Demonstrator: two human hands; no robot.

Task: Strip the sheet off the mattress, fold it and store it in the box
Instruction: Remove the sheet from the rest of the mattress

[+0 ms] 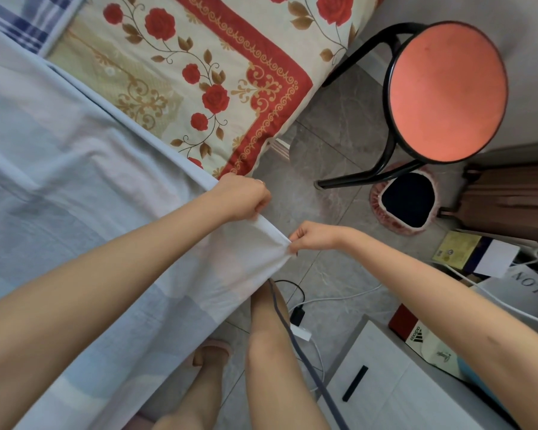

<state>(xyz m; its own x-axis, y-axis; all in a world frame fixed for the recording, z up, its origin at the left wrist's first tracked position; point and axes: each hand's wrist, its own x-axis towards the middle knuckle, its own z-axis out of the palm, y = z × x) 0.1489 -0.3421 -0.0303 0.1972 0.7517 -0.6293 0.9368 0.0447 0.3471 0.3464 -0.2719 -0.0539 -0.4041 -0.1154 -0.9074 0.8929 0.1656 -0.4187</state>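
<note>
A pale blue-white sheet (75, 187) covers the left half of the view and hangs over the bed's side. Beyond its far edge the mattress (199, 72) lies bare, cream with red roses and a red border. My left hand (243, 197) grips the sheet's edge at the mattress corner, fingers curled round the cloth. My right hand (311, 235) pinches the sheet's corner tip a short way to the right, and the edge is stretched taut between the two hands above the floor. No box shows clearly as the storage box.
A black-framed stool with a round pink seat (448, 91) stands on the grey tiled floor (333, 125) at right. Below it sits a small bin (407, 200). Cables (302, 302) trail by my legs. A white drawer unit (395, 386) and stacked cartons (466, 252) fill the lower right.
</note>
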